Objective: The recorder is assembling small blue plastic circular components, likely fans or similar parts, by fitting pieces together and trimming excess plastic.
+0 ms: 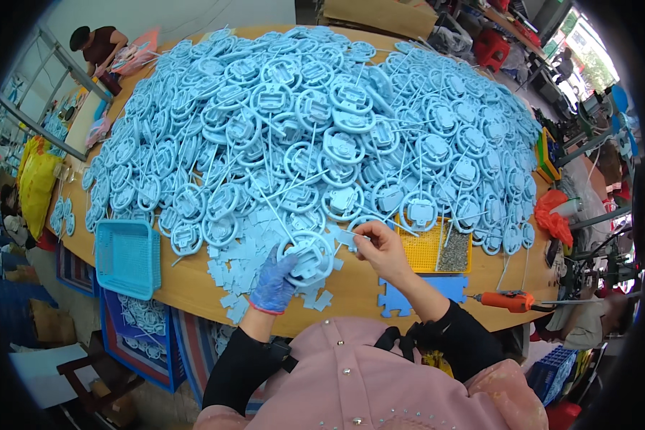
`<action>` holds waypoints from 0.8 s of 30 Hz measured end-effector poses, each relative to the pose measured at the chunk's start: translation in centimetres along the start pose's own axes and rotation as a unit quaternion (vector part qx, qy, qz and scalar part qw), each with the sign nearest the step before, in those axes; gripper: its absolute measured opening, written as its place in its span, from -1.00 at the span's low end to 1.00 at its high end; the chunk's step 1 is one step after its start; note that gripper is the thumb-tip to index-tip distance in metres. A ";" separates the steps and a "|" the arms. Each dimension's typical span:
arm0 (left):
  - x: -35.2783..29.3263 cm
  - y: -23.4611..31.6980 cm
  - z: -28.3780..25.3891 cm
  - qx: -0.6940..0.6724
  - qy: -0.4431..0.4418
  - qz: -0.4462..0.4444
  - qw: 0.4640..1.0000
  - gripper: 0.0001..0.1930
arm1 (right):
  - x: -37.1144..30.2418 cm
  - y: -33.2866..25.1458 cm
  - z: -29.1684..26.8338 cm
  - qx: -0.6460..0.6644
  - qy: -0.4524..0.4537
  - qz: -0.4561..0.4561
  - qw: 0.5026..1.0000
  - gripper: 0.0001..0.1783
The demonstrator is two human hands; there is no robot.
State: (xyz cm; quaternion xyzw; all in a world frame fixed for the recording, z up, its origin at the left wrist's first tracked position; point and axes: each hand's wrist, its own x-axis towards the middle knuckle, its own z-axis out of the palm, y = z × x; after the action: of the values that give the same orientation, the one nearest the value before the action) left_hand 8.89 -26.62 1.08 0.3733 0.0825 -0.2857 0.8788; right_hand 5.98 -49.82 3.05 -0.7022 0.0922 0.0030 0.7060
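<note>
My left hand (273,282), in a thin blue glove, grips a light-blue round plastic handle part (309,256) by its ring edge. This part has a flat block in its middle and a long thin stem pointing up and left. My bare right hand (384,251) is closed in a pinch just right of the ring. A small light-blue plastic plate (346,239) shows at its fingertips. Beneath and left of the ring lie many loose flat plates (231,272). Beyond both hands rises a large heap of similar round parts (315,107).
An aqua basket (127,258) stands at the table's left edge. Right of my hands are a yellow tray (421,249) with small metal pieces (454,254), a blue foam mat (424,292) and an orange electric screwdriver (507,301). Another person (100,46) sits far left.
</note>
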 end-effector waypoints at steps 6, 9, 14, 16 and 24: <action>4.3 -2.3 5.4 0.111 0.099 0.089 0.985 -0.53 | 0.4 -2.2 1.7 -0.418 0.059 -0.253 0.870 -0.70; 5.3 -3.0 6.3 0.173 0.100 0.110 0.974 -0.59 | -0.1 -2.5 3.0 -0.379 0.020 -0.193 0.905 -0.55; 5.5 -2.8 5.8 0.185 0.101 0.107 0.972 -0.54 | 0.5 -1.7 2.5 -0.272 0.020 -0.212 0.938 -0.63; 5.2 -2.5 5.7 0.182 0.091 0.105 0.973 -0.52 | 1.0 -2.0 2.1 -0.259 0.029 -0.173 0.950 -0.62; 4.2 -0.9 4.6 0.188 0.022 0.091 0.978 -0.51 | 3.2 -0.2 0.0 0.017 -0.045 0.119 0.992 -0.30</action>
State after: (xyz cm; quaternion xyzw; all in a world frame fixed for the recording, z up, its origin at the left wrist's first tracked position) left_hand 11.55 -32.21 2.30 0.5440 0.0118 -0.2070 0.8130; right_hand 9.10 -50.20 2.78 -0.6730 0.1428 0.1171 0.7162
